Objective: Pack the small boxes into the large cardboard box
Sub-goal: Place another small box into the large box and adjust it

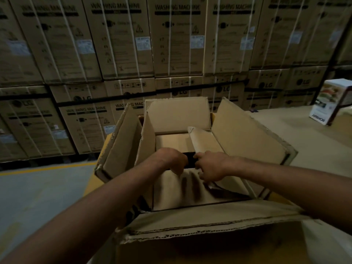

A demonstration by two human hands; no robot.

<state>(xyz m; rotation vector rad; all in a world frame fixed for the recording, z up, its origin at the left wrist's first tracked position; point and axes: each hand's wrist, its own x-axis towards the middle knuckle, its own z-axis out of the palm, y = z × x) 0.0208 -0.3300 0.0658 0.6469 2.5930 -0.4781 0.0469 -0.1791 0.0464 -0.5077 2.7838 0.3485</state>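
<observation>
Head view: inside the large cardboard box point(247, 138), the left hand point(174, 161) and right hand point(210, 165) both curl onto a small box point(179, 187) at six o'clock. Loose flap at twelve o'clock may snag it.

Head-worn view, forward and downward, close above the open large cardboard box point(247, 134).
</observation>
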